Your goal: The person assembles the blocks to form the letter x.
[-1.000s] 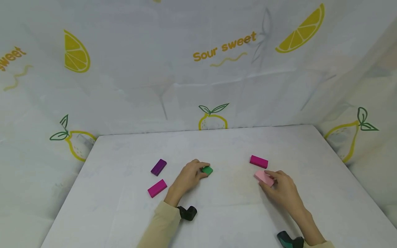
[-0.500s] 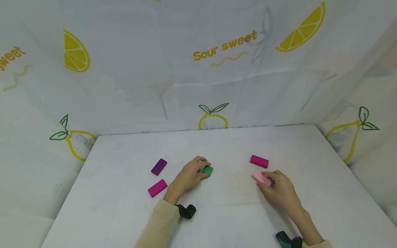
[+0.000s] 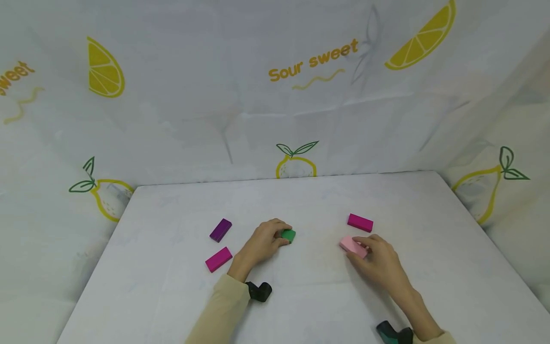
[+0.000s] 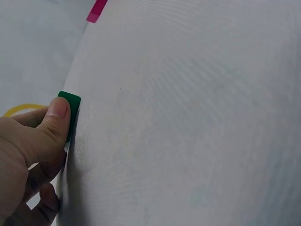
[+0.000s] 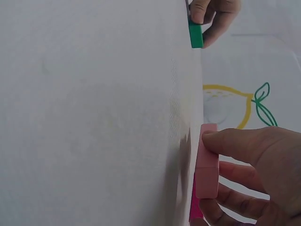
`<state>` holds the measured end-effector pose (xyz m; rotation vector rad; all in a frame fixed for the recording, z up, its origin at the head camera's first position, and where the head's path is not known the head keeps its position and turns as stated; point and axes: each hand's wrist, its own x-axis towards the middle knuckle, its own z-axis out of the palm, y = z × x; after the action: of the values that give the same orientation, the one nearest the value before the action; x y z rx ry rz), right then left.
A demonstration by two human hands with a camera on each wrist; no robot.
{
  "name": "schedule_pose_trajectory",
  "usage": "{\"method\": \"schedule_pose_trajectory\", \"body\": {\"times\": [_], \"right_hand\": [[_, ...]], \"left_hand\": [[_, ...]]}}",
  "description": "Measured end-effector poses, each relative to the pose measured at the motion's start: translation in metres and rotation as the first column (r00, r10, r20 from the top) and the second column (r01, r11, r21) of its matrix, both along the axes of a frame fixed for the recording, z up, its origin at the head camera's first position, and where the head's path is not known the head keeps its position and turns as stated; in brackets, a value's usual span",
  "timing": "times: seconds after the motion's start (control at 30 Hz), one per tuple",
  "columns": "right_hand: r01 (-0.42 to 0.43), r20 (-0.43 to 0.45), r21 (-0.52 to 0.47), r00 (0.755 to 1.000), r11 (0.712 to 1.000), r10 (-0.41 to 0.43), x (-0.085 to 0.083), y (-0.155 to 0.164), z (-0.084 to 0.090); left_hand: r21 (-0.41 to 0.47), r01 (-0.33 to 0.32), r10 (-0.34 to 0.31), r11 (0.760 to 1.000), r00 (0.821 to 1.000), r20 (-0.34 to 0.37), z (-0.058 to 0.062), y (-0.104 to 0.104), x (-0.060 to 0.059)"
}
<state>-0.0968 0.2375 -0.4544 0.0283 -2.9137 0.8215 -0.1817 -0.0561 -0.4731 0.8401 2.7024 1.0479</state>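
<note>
**Two hands, two blocks on a white table**

Seen from the head camera, a person's left hand (image 3: 263, 242) sits just left of the frame's centre, its thumb and curled fingers pinching a small green block (image 3: 288, 235) that lies on the white table (image 3: 172, 296). The left wrist view shows the thumb (image 4: 56, 117) pressed on the block's near edge, with only a green corner showing past it. Right of centre, the right hand (image 3: 380, 263) grips a pale pink block (image 3: 352, 245) between thumb and fingers; in the right wrist view the thumb (image 5: 235, 143) lies along one long side and the fingers curl under the other. A magenta block (image 3: 360, 222) lies just beyond the pink one, apart from it. At centre left of the frame, a purple block (image 3: 220, 230) and a second magenta block (image 3: 218, 259) lie near each other, left of the left hand. A beige sleeve (image 3: 219, 310) covers the left forearm at the lower edge. Behind the table hangs a white cloth (image 3: 240, 95) printed with lemons and the words "Sour sweet" in the upper half.
</note>
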Motion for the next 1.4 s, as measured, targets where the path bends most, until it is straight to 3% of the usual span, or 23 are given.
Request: {"method": "schedule_pose_trajectory", "body": {"times": [0.57, 1.4], "right_hand": [[-0.059, -0.036, -0.063, 0.998, 0.996, 0.057, -0.001, -0.027, 0.003], [-0.121, 0.05, -0.095, 0.991, 0.988, 0.126, -0.011, -0.072, 0.0]], "left_hand": [[-0.003, -0.037, 0.037, 0.999, 0.999, 0.013, -0.003, 0.001, 0.001], [-0.004, -0.002, 0.002, 1.0, 1.0, 0.015, -0.003, 0.0, 0.001]]}}
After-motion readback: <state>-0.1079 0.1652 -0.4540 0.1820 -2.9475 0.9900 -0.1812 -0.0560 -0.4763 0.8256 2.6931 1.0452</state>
